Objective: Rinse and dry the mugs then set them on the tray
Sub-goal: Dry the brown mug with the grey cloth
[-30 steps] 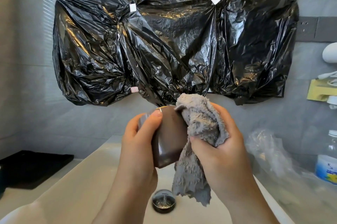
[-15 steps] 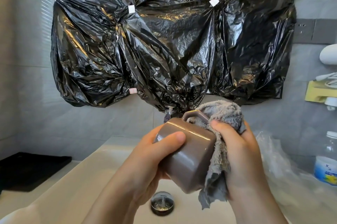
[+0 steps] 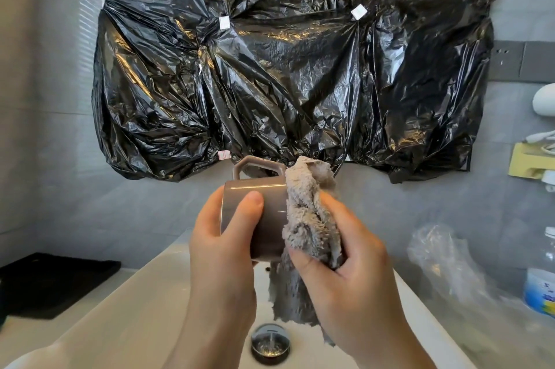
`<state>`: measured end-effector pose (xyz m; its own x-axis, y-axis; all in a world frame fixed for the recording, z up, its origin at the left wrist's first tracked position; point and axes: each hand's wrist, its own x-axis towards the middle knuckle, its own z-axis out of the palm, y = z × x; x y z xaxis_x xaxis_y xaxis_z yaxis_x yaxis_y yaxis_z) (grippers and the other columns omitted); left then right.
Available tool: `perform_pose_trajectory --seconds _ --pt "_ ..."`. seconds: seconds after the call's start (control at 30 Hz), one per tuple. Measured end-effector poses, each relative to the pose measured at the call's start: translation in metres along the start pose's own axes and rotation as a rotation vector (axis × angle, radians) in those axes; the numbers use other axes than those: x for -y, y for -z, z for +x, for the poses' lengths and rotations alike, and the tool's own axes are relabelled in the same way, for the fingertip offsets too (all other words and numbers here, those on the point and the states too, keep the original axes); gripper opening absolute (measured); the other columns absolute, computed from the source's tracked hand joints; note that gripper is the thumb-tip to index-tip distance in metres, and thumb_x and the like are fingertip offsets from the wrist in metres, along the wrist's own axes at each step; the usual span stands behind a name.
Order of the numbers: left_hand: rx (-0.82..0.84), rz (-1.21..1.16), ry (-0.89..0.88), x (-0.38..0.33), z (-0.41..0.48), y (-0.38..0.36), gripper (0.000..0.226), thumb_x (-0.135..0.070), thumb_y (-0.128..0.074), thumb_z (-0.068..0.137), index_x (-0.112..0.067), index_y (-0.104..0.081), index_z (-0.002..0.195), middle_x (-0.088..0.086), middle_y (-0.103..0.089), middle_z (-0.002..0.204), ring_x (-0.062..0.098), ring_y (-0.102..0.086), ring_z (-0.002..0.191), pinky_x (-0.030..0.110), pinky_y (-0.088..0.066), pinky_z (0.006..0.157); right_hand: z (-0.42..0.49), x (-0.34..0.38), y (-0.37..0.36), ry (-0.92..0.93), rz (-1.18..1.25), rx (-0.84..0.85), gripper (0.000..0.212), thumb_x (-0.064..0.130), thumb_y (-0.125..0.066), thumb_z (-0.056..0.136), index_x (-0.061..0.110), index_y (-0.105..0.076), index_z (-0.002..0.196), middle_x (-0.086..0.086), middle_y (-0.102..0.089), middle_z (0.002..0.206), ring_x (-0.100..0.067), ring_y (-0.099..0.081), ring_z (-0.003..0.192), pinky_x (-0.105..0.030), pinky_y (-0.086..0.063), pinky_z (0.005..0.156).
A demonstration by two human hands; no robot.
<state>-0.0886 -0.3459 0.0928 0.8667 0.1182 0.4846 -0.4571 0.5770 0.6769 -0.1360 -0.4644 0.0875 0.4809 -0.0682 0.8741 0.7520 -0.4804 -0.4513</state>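
Mug (image 3: 273, 197): brown, glossy, apparently glazed ceramic; it is held on its side in the air above the sink (image 3: 144, 293), with the angular handle (image 3: 258, 165) turned uppermost. Left hand (image 3: 219, 248): it is wrapped round the mug's left end, the thumb laid across the near wall and the fingers curled behind. Right hand (image 3: 345, 257): it is closed round a bunched grey cloth (image 3: 309, 212), which is pressed against the mug's right end; the loose tail of the cloth hangs toward the drain (image 3: 271, 344). Which end of the mug is the mouth cannot be told, as the right end is covered. Handling: the mug is judged rigid, moderately heavy for its size, breakable if dropped onto the hard basin, and slippery where the glaze is wet. A full wrap round the body is judged the surest hold while wiping, and the handle is better kept for carrying once the surface is dry. The cloth is soft and limp and is best kept bunched in the palm. Tray: a dark flat piece (image 3: 54, 281) on the counter at far left is possibly the tray, though that edge of the view is too dim to be sure; the mug is well apart from it. Drying is judged to be in progress, and placing is not yet done.
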Motion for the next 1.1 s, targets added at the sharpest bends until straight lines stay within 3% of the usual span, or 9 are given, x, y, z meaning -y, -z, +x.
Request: perform_pose_trajectory --seconds 0.13,0.27,0.4,0.53,0.6,0.7,0.9,0.97,1.1 --pt "0.033 0.004 0.03 -0.001 0.001 0.003 0.029 -0.034 -0.068 0.069 -0.017 -0.076 0.092 0.012 -0.075 0.083 0.025 -0.068 0.074 0.033 -0.053 0.06 0.0 0.0 -0.002 -0.02 0.039 0.007 0.053 0.037 -0.069 0.08 0.035 -0.059 0.132 0.02 -0.069 0.121 0.002 -0.063 0.115 -0.011 -0.047 0.092" --pt "0.091 0.027 0.019 -0.003 0.0 0.003 0.055 -0.045 -0.073 0.057 -0.013 -0.074 0.103 0.018 -0.075 0.094 0.029 -0.068 0.082 0.041 -0.054 0.071 0.003 0.005 0.005 -0.046 0.119 0.04 0.042 0.04 -0.066 0.084 0.028 -0.064 0.124 0.013 -0.073 0.112 -0.008 -0.067 0.109 -0.016 -0.05 0.089" --pt "0.044 -0.122 0.153 -0.002 0.0 0.001 0.068 -0.047 -0.073 0.063 -0.007 -0.069 0.118 0.027 -0.07 0.114 0.045 -0.067 0.107 0.066 -0.047 0.097 0.002 0.006 0.001 0.023 0.073 0.018 0.049 0.027 -0.076 0.08 0.024 -0.065 0.127 0.014 -0.072 0.117 -0.002 -0.066 0.112 -0.012 -0.049 0.09" --pt "0.012 -0.125 0.168 0.0 0.001 0.002 0.063 -0.043 -0.072 0.067 -0.009 -0.069 0.119 0.024 -0.072 0.115 0.038 -0.069 0.106 0.052 -0.053 0.092 0.001 0.002 -0.003 0.052 0.035 0.028 0.057 0.026 -0.075 0.08 0.032 -0.058 0.134 0.017 -0.068 0.127 0.0 -0.061 0.121 -0.016 -0.048 0.097" --pt "0.062 -0.133 0.202 -0.003 0.0 0.001 0.068 -0.047 -0.073 0.066 -0.008 -0.068 0.123 0.026 -0.07 0.119 0.045 -0.064 0.115 0.064 -0.046 0.103 0.0 0.002 -0.001 0.013 0.039 0.029 0.056 0.04 -0.069 0.08 0.031 -0.059 0.135 0.017 -0.068 0.125 0.0 -0.062 0.119 -0.015 -0.047 0.097" --pt "0.122 -0.164 0.241 -0.007 -0.002 0.0 0.074 -0.049 -0.073 0.065 -0.005 -0.066 0.124 0.03 -0.066 0.123 0.052 -0.059 0.12 0.073 -0.038 0.104 0.001 0.006 0.004 -0.07 0.078 0.02 0.041 0.051 -0.062 0.079 0.035 -0.065 0.117 0.018 -0.073 0.106 0.0 -0.067 0.104 -0.011 -0.048 0.084" --pt "0.117 -0.243 0.303 -0.007 -0.007 -0.002 0.082 -0.053 -0.078 0.059 -0.009 -0.066 0.127 0.028 -0.064 0.129 0.05 -0.055 0.126 0.07 -0.034 0.109 0.004 0.007 0.008 -0.191 0.141 0.019 0.035 0.059 -0.064 0.073 0.034 -0.069 0.099 0.026 -0.073 0.094 0.01 -0.067 0.091 -0.001 -0.044 0.071" --pt "0.103 -0.288 0.32 -0.006 -0.007 -0.002 0.088 -0.055 -0.081 0.056 -0.011 -0.065 0.129 0.026 -0.064 0.131 0.047 -0.054 0.128 0.068 -0.032 0.112 0.004 0.006 0.01 -0.225 0.133 0.023 0.028 0.052 -0.071 0.072 0.031 -0.068 0.09 0.026 -0.073 0.086 0.011 -0.066 0.083 -0.001 -0.043 0.066" --pt "0.08 -0.331 0.299 -0.006 -0.005 -0.005 0.071 -0.048 -0.073 0.067 -0.011 -0.067 0.128 0.021 -0.07 0.124 0.043 -0.062 0.121 0.063 -0.04 0.108 0.005 0.009 0.011 -0.25 0.153 0.05 0.021 0.046 -0.078 0.07 0.033 -0.068 0.084 0.025 -0.073 0.079 0.01 -0.067 0.078 -0.002 -0.044 0.063"
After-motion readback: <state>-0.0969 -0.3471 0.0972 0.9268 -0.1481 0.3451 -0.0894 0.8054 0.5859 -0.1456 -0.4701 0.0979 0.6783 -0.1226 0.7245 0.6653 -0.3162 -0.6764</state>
